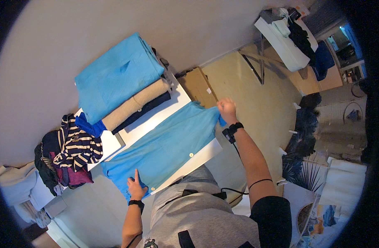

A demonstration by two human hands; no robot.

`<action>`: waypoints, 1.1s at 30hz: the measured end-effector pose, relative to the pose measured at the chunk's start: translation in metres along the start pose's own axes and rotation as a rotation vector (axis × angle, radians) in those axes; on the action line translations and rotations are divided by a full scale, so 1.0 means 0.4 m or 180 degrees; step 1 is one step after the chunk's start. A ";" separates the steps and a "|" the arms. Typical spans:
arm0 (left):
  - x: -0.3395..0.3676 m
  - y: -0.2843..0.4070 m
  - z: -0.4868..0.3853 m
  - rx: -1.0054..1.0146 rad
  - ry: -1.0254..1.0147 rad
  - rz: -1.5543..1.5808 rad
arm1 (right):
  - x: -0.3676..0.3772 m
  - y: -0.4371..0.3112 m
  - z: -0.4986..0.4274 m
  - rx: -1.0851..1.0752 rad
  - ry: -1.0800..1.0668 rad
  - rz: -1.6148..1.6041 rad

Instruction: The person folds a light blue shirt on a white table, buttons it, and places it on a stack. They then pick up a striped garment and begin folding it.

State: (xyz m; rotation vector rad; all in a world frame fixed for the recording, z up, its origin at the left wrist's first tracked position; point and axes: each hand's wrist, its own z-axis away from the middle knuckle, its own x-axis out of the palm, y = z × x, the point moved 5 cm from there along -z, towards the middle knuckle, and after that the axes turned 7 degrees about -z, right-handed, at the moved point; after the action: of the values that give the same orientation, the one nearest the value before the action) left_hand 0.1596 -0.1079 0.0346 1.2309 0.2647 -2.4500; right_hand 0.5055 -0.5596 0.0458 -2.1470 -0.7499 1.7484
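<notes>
A light-blue cloth with buttons point(167, 139) lies spread over a white table point(205, 158), its left end hanging past the edge. My right hand point(227, 110) is closed on its right end, pulling that part beyond the table. My left hand point(136, 188) rests on the left end near the front edge, index finger extended; whether the thumb side pinches any fabric cannot be told. Two pale buttons show along the near edge of the cloth. Behind it, a folded blue cloth point(118, 74) tops a stack with a beige folded piece point(136, 104) and a dark one point(146, 110).
A heap of clothes with a striped garment point(81, 145) sits at the table's left end. A cardboard box point(197, 86) stands on the floor behind the right end. An ironing board point(288, 46) bearing clothes is at the upper right. The wall rises behind the table.
</notes>
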 end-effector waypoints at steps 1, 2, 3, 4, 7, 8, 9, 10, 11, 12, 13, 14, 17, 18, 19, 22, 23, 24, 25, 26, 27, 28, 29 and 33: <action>0.000 0.001 0.001 -0.0045 0.0000 -0.0047 | -0.022 -0.003 -0.047 -0.0159 0.0380 0.0049; 0.005 0.003 -0.003 -0.0123 0.0026 -0.0014 | -0.043 -0.007 -0.076 -0.0312 0.0763 0.0100; 0.015 -0.002 -0.002 -0.0175 0.0037 0.0017 | -0.033 -0.003 -0.096 -0.0014 0.0584 -0.0370; 0.023 -0.007 -0.002 -0.0225 0.0048 0.0045 | -0.019 0.000 -0.112 0.0292 0.0402 -0.0834; 0.008 -0.006 -0.009 -0.0113 0.0057 0.0129 | 0.131 0.203 -0.024 0.1399 -0.0329 -0.1750; -0.002 -0.001 -0.016 -0.0065 0.0065 0.0168 | 0.164 0.232 0.027 0.2037 -0.0978 -0.2022; -0.013 0.000 -0.026 -0.0027 0.0184 0.0310 | 0.164 0.225 0.071 0.2344 -0.1130 -0.1851; -0.019 0.003 -0.041 0.0032 0.0292 0.0457 | 0.199 0.239 0.120 0.2561 -0.1458 -0.1999; -0.024 0.007 -0.053 0.0097 0.0396 0.0598 | 0.223 0.258 0.203 0.3592 -0.1384 -0.2879; -0.047 0.033 -0.064 0.0268 0.0549 0.0601 | 0.194 0.200 0.219 0.3953 -0.1704 -0.2782; -0.096 0.088 -0.087 0.0474 0.0690 0.0614 | 0.200 0.186 0.243 0.4210 -0.1818 -0.2902; -0.148 0.148 -0.097 0.0613 0.0865 0.0632 | 0.219 0.172 0.253 0.4418 -0.2000 -0.3028; -0.251 0.326 -0.163 0.0958 0.1181 0.1059 | 0.256 0.148 0.291 0.4743 -0.2056 -0.3302; -0.285 0.393 -0.186 0.1122 0.1016 0.1225 | 0.267 0.148 0.291 0.4766 -0.1995 -0.3385; -0.308 0.449 -0.205 0.1461 0.1204 0.1289 | 0.275 0.149 0.289 0.4764 -0.1952 -0.3469; -0.351 0.603 -0.266 0.1892 0.1241 0.1208 | 0.306 0.223 0.300 0.3409 -0.1080 -0.2816; -0.378 0.655 -0.270 0.1927 0.1345 0.0985 | 0.297 0.231 0.296 0.2909 -0.0913 -0.2481; -0.376 0.689 -0.280 0.1821 0.1435 0.0730 | 0.293 0.233 0.303 0.3136 -0.0929 -0.2710; -0.371 0.712 -0.291 0.1717 0.1525 0.0475 | 0.282 0.228 0.302 0.3360 -0.0941 -0.2942; -0.347 0.721 -0.316 0.1773 0.1193 0.0502 | 0.268 0.221 0.302 0.3581 -0.0951 -0.3176; -0.320 0.722 -0.341 0.1793 0.0880 0.0540 | 0.240 0.208 0.284 0.3616 -0.0584 -0.3651; -0.307 0.733 -0.354 0.1838 0.0545 0.0564 | 0.211 0.197 0.278 0.3660 -0.0173 -0.4119; -0.308 0.741 -0.347 0.2077 0.0596 0.0651 | 0.194 0.192 0.280 0.3677 0.0249 -0.4578; -0.338 0.759 -0.280 0.2840 0.0343 0.0967 | 0.133 0.200 0.359 0.3834 0.0556 -0.6131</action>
State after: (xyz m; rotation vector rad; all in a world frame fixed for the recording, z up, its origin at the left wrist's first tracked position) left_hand 0.4414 -0.3120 0.0774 1.5670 -1.0171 -2.2576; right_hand 0.3916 -0.6124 -0.0728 -0.1824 -0.7843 0.4579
